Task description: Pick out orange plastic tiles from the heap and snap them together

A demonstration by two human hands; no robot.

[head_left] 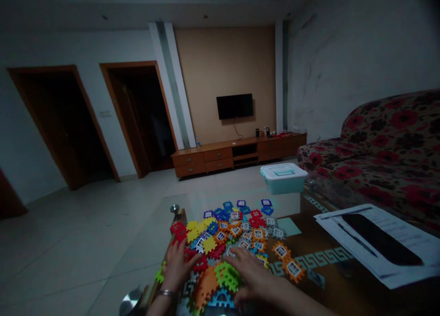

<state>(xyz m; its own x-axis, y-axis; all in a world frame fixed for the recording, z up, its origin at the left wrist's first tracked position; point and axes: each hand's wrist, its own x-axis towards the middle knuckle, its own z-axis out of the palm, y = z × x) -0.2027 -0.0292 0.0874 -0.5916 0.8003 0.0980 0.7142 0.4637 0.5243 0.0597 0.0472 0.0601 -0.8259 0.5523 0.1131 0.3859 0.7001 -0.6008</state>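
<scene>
Several toothed plastic building tiles in many colours lie spread on the glass table in front of me. Near its front edge an orange tile (205, 286), a green tile (227, 275) and a blue tile (221, 298) sit close together, seemingly joined. My left hand (177, 266), with a bracelet at the wrist, is open over red tiles (202, 263) left of this group, fingers spread. On the other side, my right hand (250, 274) curves open beside the green tile, thumb apart from the fingers. Whether it touches the tile is hard to tell.
A lidded teal box (285, 180) stands on the table's far side. Papers (388, 261) with a pen and a dark flat object lie at right. Loose orange tiles (294, 270) lie right of my hand. Beyond are a patterned sofa (378, 151) and a TV cabinet (220, 158).
</scene>
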